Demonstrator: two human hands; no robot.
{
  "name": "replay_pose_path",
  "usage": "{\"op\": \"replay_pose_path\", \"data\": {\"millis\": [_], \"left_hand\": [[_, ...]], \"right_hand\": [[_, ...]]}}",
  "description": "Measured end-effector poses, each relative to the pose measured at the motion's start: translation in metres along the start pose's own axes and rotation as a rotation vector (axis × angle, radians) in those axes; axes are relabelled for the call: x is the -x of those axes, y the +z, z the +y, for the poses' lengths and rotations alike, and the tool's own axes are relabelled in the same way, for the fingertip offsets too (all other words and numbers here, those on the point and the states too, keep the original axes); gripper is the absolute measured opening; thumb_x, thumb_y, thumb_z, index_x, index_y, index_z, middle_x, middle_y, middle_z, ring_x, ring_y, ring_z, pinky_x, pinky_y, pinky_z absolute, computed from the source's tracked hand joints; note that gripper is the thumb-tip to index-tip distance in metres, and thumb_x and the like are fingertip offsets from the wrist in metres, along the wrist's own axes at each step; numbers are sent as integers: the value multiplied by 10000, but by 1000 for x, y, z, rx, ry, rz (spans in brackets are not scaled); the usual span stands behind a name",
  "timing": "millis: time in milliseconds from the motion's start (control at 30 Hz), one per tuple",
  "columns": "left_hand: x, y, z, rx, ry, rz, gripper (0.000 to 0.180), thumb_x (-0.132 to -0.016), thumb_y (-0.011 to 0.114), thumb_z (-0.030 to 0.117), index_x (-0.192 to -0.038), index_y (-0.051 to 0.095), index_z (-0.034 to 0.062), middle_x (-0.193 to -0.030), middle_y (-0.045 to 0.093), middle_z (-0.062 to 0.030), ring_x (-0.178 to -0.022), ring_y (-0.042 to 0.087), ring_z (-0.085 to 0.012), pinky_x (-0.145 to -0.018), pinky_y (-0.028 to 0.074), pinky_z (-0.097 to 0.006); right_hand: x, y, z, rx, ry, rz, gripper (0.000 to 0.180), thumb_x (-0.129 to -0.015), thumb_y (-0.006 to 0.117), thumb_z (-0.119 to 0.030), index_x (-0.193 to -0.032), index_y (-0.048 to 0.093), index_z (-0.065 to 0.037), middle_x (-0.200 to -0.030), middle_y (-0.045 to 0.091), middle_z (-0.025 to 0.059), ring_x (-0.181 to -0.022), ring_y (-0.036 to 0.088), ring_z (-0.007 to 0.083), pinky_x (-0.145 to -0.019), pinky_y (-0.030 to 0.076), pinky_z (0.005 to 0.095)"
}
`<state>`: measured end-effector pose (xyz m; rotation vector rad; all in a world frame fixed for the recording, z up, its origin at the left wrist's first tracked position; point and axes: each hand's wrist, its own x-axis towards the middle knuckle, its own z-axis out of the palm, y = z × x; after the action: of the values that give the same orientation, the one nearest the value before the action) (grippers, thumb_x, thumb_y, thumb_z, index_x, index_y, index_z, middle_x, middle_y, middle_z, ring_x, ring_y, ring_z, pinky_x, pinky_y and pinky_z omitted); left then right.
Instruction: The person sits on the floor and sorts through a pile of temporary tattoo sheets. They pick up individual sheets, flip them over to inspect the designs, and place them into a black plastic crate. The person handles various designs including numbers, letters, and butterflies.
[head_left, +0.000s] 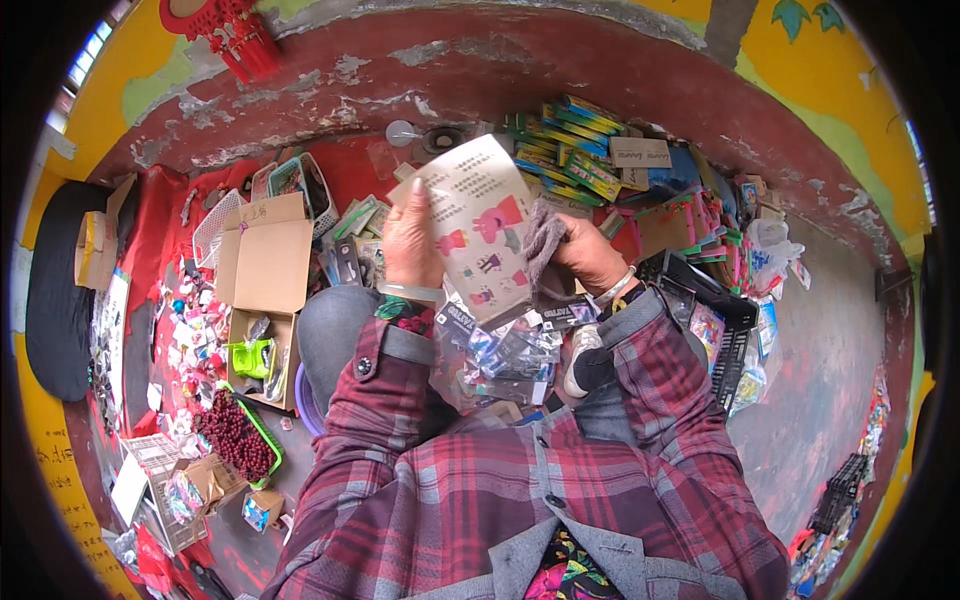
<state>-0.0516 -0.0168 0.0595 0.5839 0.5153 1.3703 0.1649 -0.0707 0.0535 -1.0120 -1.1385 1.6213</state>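
Note:
My left hand (412, 240) grips the left edge of a thin picture book (495, 225), which shows lines of print and pink cartoon figures. The book is held up and tilted in front of my lap. In my right hand (592, 256), a crumpled grey cloth (543, 240) is bunched between the fingers, against the book's right edge. Whether the right fingers also touch the book is hidden by the cloth. Below the book lies a heap of shiny plastic-wrapped packets (510, 355), between my legs and beside my shoe (585, 365).
Beyond the book stand stacked yellow-green boxes (570, 150). An open cardboard box (265, 265) and a white basket (215, 230) are on the left, near dark red beads (235, 435) in a green tray. A black crate (735, 345) stands at my right. A peeling wall (450, 75) closes the far side.

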Motion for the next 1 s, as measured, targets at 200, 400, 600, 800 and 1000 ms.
{"op": "replay_pose_path", "data": {"millis": [200, 400, 600, 800, 1000], "left_hand": [[-5, -14, 10, 32, 122, 22, 267, -914, 543, 192, -1098, 575, 1, -1071, 626, -111, -944, 614, -210, -849, 487, -341], [5, -18, 23, 268, 113, -336, 654, -899, 436, 527, -1217, 500, -40, -1177, 568, -166, -1146, 493, -274, -1028, 317, -444], [-1, -42, 3, 99, -403, -348, 619, -928, 343, 536, -1029, 615, -10, -1002, 637, -152, -1012, 584, -266, -900, 447, -400], [43, 25, -10, 470, -628, -256, 685, -888, 446, 540, -1328, 382, 18, -1260, 502, -165, -1077, 554, -273, -910, 459, -419], [35, -15, -17, 183, -489, -188, 498, -836, 543, 270, -1236, 471, -17, -1106, 597, -180, -949, 623, -267, -804, 528, -364]], "right_hand": [[3, 3, -3, 111, 54, -60, 190, -784, 617, -23, -974, 619, -22, -897, 622, 6, -836, 570, 100, -770, 452, 236], [6, -6, -14, 34, -226, 87, 171, -798, 581, 38, -951, 618, -29, -910, 620, 24, -845, 570, 99, -752, 470, 244], [6, -4, -37, 327, -787, 422, 223, -693, 640, 57, -891, 635, -46, -953, 621, 61, -918, 568, 155, -837, 440, 273], [10, 2, -36, 416, -676, 301, 140, -715, 625, 24, -835, 656, -40, -1028, 612, 78, -979, 552, 183, -879, 422, 305], [10, -7, -43, 433, -601, 228, 257, -742, 601, 47, -969, 673, -49, -1046, 611, 71, -982, 560, 171, -862, 446, 287]]}}
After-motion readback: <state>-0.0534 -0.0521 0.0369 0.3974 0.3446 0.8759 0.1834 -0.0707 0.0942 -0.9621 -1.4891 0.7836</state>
